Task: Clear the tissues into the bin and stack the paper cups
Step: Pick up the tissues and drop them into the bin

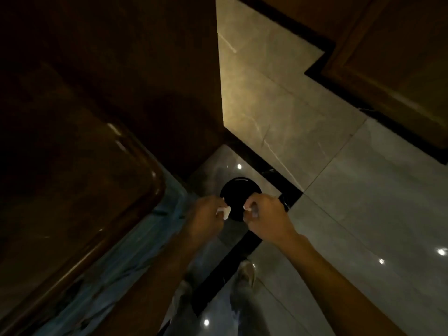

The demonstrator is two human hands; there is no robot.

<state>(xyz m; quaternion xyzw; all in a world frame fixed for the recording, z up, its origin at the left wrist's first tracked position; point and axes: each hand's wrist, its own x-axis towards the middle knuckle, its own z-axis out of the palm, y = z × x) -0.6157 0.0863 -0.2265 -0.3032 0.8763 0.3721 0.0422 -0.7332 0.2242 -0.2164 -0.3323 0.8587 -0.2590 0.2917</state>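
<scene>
A round black bin (238, 192) stands on the tiled floor below me, in the corner by a dark wooden wall. Both my hands hover over its opening. My left hand (206, 215) is closed around a crumpled white tissue (224, 211) that sticks out toward the bin. My right hand (266, 217) pinches a smaller white tissue scrap (247, 208) at its fingertips. No paper cups are in view.
A dark wooden table (72, 190) with a rounded edge fills the left side, with blue plastic sheeting (135, 241) hanging along it. The glossy grey floor (363, 214) carries a black inlaid strip (232, 263). My shoes (246, 272) stand near the strip. Wooden panelling is at the upper right.
</scene>
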